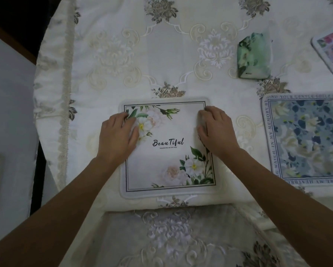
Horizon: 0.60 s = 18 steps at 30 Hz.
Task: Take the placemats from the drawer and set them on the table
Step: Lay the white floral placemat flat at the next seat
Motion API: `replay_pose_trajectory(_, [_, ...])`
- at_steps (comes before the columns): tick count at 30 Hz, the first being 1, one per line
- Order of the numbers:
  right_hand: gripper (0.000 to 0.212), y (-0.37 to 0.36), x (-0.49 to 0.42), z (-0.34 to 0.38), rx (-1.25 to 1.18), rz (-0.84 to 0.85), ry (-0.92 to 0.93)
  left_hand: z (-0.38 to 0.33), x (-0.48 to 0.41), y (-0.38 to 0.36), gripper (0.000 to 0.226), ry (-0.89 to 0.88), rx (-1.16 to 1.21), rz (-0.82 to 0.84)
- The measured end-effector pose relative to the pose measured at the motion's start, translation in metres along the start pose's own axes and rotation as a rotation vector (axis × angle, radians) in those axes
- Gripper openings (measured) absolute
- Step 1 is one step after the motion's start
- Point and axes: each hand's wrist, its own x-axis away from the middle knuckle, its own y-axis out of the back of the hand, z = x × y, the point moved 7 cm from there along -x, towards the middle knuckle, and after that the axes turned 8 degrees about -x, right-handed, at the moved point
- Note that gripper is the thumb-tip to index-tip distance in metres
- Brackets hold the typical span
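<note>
Left hand point(119, 134) and right hand point(216, 130) — palms down, gripping nothing — press white placemat point(167, 162)

A single wide-angle camera, worn on the head, faces forward and steeply down from close above the table point(161, 54). The left hand point(119, 132) and right hand point(217, 130) lie near frame centre. Table surface shows beyond the fingertips and outward of each hand.

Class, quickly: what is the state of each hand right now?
Left hand: open, fingers flat, pressing the white floral placemat.
Right hand: fingers bent at that placemat's right edge; grip cannot be told.
</note>
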Motion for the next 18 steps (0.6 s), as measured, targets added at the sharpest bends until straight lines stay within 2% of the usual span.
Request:
replay_pose_trajectory(9, [0.046,-0.043,-0.045,0.074,-0.048,0.04,0.234,-0.061,-0.042,-0.014,0.049,-0.158,-0.011,0.049])
replay_pose_trajectory(18, [0.046,-0.025,-0.027,0.034,-0.001,-0.036,0.149,-0.004,-0.017,-0.012,0.048,-0.054,-0.073,0.043])
